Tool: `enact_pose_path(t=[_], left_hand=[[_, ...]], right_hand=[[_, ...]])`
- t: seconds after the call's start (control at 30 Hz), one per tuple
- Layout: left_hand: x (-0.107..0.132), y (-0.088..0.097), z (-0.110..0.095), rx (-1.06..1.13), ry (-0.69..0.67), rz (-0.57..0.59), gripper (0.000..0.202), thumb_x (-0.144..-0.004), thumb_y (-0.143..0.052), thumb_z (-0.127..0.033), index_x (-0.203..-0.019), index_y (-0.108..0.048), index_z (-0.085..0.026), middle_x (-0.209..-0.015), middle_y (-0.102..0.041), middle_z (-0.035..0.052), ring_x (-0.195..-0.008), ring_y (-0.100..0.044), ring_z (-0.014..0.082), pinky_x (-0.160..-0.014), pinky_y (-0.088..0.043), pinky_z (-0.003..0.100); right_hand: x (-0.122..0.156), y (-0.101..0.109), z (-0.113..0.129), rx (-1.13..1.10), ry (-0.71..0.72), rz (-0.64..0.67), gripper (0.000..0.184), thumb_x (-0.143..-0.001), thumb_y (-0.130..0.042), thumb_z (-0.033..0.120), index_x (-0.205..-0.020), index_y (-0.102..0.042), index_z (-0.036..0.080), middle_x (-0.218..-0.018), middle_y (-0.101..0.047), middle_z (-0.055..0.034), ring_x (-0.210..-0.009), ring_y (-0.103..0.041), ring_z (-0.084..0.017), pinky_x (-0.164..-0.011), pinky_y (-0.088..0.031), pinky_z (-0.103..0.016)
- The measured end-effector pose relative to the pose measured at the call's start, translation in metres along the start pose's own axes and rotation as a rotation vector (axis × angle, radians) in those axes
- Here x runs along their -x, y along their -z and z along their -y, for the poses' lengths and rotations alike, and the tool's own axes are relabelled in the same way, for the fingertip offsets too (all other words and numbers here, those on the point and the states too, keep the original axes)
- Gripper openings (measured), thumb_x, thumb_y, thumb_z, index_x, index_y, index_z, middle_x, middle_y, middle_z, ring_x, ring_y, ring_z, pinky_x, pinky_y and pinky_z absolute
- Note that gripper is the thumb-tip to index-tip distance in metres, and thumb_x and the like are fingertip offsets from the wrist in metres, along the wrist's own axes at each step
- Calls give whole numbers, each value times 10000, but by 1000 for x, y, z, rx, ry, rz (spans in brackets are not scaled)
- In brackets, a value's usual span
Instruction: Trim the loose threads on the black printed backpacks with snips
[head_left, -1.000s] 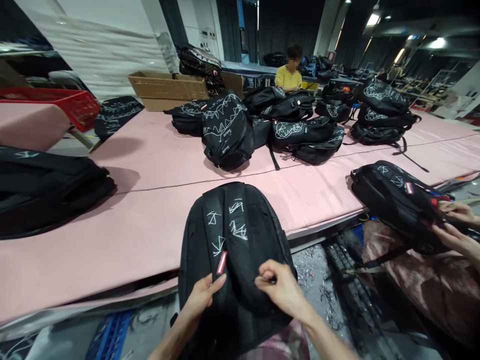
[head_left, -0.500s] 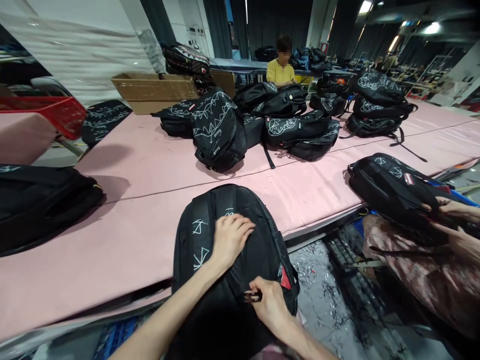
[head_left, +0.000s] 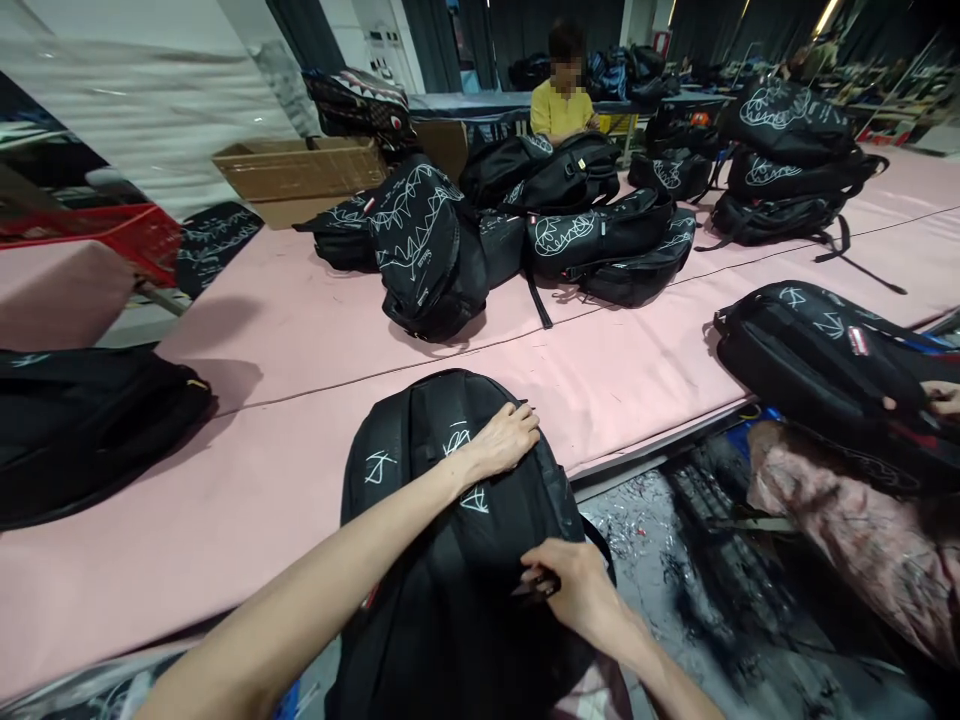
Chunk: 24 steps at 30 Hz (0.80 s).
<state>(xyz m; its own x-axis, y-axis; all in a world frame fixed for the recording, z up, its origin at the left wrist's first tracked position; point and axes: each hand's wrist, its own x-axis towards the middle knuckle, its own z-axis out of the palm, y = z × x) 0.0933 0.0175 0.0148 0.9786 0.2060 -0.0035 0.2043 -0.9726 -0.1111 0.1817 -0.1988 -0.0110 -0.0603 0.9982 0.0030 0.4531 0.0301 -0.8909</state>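
A black backpack [head_left: 420,520] with white scribbled marks on its straps stands tilted at the near edge of the pink table, its strap side towards me. My left hand [head_left: 504,440] reaches across it, fingers bent around the upper right edge and gripping the fabric there. Lower down, in front of the bag's right side, my right hand [head_left: 577,590] is closed on small dark thread snips [head_left: 534,588]. Their pointed blades stick out to the left, close to the bag; the handles are mostly hidden in the fingers.
Several black backpacks [head_left: 427,250] lie across the pink table [head_left: 300,450], and another bag [head_left: 90,430] is at left. At right, a co-worker's hand [head_left: 941,398] touches a backpack [head_left: 817,370]. A person in yellow [head_left: 561,108] is beyond, near a cardboard box [head_left: 300,170].
My left hand has moved right, from lying on the straps to the bag's upper right edge. My right hand with the snips has shifted slightly right. The view has tilted down a little.
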Motion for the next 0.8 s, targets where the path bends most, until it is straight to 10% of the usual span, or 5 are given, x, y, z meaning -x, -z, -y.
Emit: enact_pose_path(t=[0.3, 0.43, 0.8], left_hand=[[3, 18, 4, 31, -170, 42, 168, -888, -401, -133, -785, -531, -165, -802, -560, 51, -775, -456, 195, -677, -322, 329], [5, 21, 2, 108, -168, 61, 170, -903, -373, -129, -812, -512, -161, -821, -546, 41, -728, -455, 175, -645, -335, 294], [16, 9, 1, 363, -3, 0, 269, -803, -347, 14, -960, -461, -173, -836, -481, 15, -708, -471, 137, -638, -357, 226]], right_hand=[[-44, 44, -55, 142, -247, -340, 199, -782, -527, 215, -942, -645, 222, -892, -694, -21, -834, -641, -204, -720, -450, -285], [-65, 43, -57, 424, -106, -351, 424, -805, -582, 356, -1180, -509, 173, -1006, -651, -86, -900, -603, -231, -753, -425, -312], [-96, 48, -35, 749, 78, -230, 125, -833, -592, 282, -911, -550, 194, -859, -624, -44, -843, -537, -204, -707, -340, -298]])
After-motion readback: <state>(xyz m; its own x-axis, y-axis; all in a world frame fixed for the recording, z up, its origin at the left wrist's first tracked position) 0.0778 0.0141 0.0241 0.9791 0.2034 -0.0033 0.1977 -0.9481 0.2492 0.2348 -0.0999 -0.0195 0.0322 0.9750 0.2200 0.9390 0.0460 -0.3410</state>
